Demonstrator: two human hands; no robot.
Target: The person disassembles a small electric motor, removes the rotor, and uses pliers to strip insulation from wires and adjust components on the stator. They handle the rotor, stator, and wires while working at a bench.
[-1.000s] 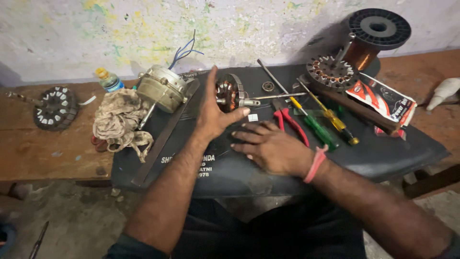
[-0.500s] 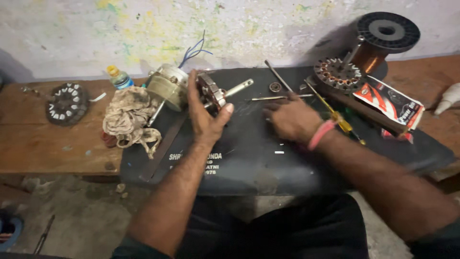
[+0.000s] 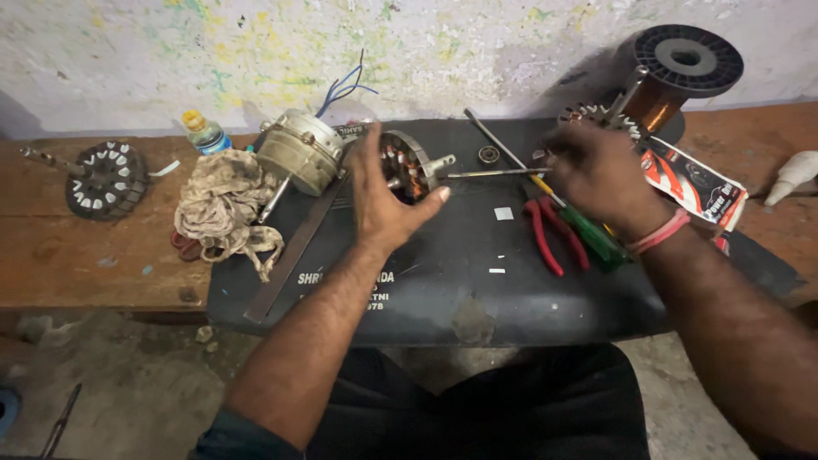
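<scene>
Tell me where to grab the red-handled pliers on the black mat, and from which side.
Grip the red-handled pliers across both handles near mid-length, probably from above and from the near, body side. They lie flat on the black mat, handles splayed toward the person. The head end lies under the right hand, and a green-handled screwdriver crowds the right flank, so the left is freer.

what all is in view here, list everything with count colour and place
rotor: 1, copper and grey, on black mat, in left hand
motor housing: 1, beige, mat's left end
rag: 1, dirty cream, on bench
stator: 1, dark, far left
bottle: 1, yellow cap, by wall
wire spool: 1, copper, black flange, right rear
pliers: 1, red handles, on mat
screwdriver: 1, green handle, on mat
black mat: 1, over bench
hands: left hand grips rotor; right hand over tools
</scene>
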